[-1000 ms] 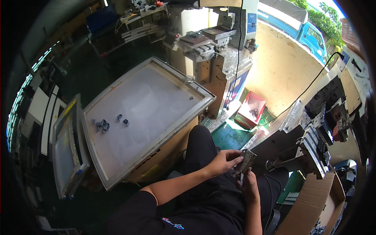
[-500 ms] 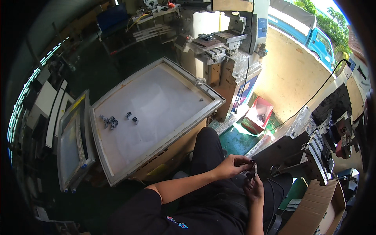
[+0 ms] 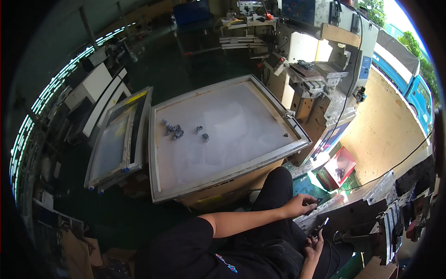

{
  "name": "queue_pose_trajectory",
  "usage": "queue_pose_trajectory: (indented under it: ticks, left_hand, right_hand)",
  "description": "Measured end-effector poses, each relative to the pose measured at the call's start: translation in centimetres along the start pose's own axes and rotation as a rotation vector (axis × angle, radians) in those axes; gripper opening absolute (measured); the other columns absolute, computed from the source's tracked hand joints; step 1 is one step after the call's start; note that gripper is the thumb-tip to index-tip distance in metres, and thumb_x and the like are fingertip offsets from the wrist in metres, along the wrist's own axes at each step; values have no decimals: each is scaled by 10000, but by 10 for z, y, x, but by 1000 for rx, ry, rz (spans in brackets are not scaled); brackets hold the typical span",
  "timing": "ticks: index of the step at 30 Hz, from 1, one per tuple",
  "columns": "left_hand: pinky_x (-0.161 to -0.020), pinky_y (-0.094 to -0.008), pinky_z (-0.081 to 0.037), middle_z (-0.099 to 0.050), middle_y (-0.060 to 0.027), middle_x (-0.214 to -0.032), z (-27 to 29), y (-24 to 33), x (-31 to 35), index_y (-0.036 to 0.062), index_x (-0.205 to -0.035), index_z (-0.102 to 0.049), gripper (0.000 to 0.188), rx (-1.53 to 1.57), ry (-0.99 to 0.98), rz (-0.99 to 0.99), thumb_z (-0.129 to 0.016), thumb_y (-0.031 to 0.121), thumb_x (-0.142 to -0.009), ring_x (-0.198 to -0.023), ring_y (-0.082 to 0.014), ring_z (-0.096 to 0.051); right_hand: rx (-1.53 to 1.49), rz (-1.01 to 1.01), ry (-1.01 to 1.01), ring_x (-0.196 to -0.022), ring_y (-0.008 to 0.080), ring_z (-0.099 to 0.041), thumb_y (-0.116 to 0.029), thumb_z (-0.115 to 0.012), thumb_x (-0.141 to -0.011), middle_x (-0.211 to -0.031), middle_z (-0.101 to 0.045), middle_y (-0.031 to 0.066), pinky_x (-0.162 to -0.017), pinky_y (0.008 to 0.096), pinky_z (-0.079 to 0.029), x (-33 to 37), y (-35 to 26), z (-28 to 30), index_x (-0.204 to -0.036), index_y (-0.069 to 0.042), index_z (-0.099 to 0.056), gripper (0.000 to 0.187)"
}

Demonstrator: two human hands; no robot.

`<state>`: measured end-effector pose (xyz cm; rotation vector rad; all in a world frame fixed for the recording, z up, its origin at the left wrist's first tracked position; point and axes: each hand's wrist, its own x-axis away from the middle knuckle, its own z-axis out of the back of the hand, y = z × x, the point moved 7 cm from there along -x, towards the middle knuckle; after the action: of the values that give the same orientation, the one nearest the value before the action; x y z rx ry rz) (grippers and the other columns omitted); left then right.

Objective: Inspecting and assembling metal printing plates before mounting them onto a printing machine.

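Observation:
Over my lap, my left hand (image 3: 299, 205) pinches a small dark piece (image 3: 319, 201) whose kind is too small to make out. Lower down and a little to the right, my right hand (image 3: 315, 246) grips a slim tool (image 3: 322, 226) with a bright, shiny tip pointing up; its exact kind is unclear. A gap separates the two hands. To the left of my knees lies a large framed panel (image 3: 232, 160) with a whitish surface. On it sit a cluster of small dark metallic parts (image 3: 176, 131), two loose ones (image 3: 205, 137) and a tiny dark piece (image 3: 286, 135) near its right edge.
A red box (image 3: 346, 160) with small things inside stands on the floor beyond my knees. Machines (image 3: 320, 79) rise behind the panel, and metal fixtures (image 3: 390, 228) are close on my right. Another frame (image 3: 114, 144) leans at the left. A cardboard box (image 3: 374, 269) is at lower right.
The view has swung left, so the scene sits farther right. My hands, close together before, have come apart; the left one is now higher with the small piece, the right one lower with the tool.

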<state>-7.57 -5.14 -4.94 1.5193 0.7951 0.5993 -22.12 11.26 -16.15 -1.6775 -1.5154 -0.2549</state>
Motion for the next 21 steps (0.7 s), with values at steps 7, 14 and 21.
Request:
queue_pose_trajectory:
  ticks: [7, 14, 21]
  left_hand:
    - [-791, -279, -484, -699, -80, -950, 5, -1, 0, -28, -1095, -649, 302, -15, 17, 45, -678, 196, -895, -852, -101, -603]
    - [-792, -281, -484, -696, -78, -929, 6, -3, 0, -32, -1081, -650, 291, -2, -14, 68, -667, 196, -902, -842, -104, -602]
    - [-707, -263, -489, -686, -57, -889, 2, -3, 5, -33, -1083, -650, 291, 53, -37, 128, -663, 198, -906, -757, -85, -588]
  right_hand:
    - [28, 16, 91, -458, 46, -367, -316, -657, -906, -748, -572, -87, -417, 208, -298, -3, 0, -3, -952, -179, -649, 145]
    - [68, 98, 131, -467, 40, -382, -308, -599, -947, -802, -627, -62, -433, 204, -280, 7, -5, -12, -989, -153, -659, 172]
    - [75, 278, 75, -557, 31, -392, -278, -504, -997, -900, -607, -53, -450, 205, -295, 50, -21, -68, -1267, -151, -534, 300]
